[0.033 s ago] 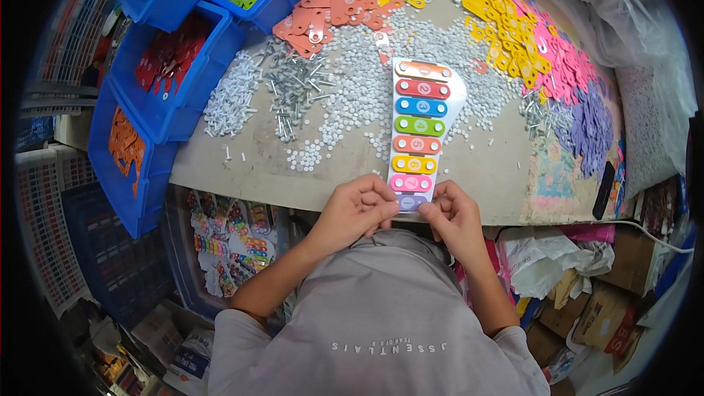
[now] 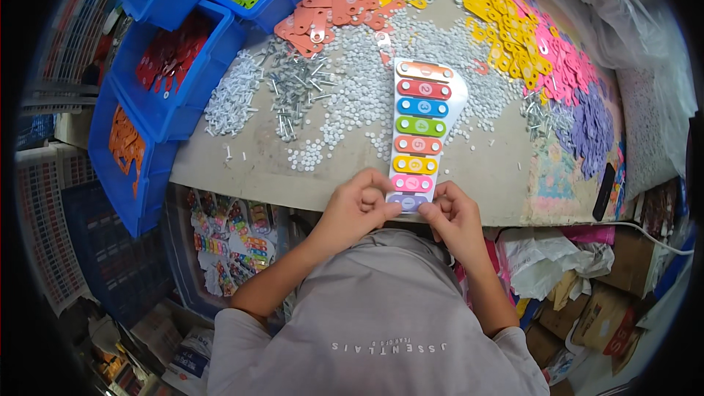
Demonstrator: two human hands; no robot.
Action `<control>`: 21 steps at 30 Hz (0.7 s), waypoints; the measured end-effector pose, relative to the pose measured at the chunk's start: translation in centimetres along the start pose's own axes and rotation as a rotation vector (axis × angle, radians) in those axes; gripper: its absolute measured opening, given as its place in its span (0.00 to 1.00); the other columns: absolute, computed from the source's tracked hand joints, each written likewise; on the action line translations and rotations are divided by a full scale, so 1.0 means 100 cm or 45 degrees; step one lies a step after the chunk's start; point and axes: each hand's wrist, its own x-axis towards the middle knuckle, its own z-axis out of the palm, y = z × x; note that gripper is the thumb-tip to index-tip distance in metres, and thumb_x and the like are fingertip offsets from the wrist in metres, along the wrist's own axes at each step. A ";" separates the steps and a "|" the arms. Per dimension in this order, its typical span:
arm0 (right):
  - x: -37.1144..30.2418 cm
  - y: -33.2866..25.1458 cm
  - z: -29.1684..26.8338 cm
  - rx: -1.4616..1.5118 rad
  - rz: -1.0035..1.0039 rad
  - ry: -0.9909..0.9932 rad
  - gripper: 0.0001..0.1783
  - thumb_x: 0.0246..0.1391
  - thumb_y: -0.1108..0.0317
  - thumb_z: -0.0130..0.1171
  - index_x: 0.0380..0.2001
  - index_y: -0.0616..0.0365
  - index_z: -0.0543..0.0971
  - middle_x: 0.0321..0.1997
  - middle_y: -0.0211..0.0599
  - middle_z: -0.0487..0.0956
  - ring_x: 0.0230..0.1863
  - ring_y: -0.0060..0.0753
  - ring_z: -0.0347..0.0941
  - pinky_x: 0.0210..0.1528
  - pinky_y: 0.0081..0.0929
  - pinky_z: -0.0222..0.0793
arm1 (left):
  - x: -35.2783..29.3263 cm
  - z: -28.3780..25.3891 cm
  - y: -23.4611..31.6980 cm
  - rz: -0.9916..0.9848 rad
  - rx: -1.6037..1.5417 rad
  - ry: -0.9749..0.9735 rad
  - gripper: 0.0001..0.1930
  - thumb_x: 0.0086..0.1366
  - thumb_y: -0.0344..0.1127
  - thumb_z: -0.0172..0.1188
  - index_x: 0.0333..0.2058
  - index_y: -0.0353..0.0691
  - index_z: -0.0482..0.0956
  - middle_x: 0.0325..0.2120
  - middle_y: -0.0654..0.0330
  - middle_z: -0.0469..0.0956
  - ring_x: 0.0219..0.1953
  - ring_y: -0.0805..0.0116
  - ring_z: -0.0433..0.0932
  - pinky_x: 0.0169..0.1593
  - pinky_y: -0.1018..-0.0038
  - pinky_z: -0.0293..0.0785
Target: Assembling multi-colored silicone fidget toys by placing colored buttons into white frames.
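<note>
Head view: the left hand (image 2: 359,207) has its fingers curled, thumb reaching the lower left edge of a white board (image 2: 458,92); whether it pinches anything, I cannot tell. The right hand (image 2: 456,213) is nearly closed, with its thumb over the lower right corner, gripping the board. Eight coloured bars run down the board, which lies at the front of the bench (image 2: 499,169), the lowest bar purple (image 2: 408,203). Small white caps (image 2: 356,81) spread around its upper part. Left of these lie metal pins (image 2: 297,88) and white pegs (image 2: 233,95), then blue bins (image 2: 158,154). Salmon plates (image 2: 334,4) sit beyond; yellow plates (image 2: 513,40), pink plates (image 2: 565,66) and purple plates (image 2: 592,132) bank up along the right. Compared with the earlier frame, the left fingers have shifted slightly, uncovering more of the purple bar; the piles look unchanged.
</note>
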 end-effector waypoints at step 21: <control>0.008 0.005 0.007 -0.026 -0.157 -0.069 0.10 0.68 0.65 0.57 0.41 0.57 0.68 0.18 0.24 0.71 0.14 0.14 0.63 0.16 0.16 0.59 | 0.009 0.012 -0.013 0.104 0.167 0.081 0.32 0.69 0.31 0.59 0.66 0.35 0.53 0.16 0.64 0.72 0.17 0.77 0.68 0.22 0.74 0.63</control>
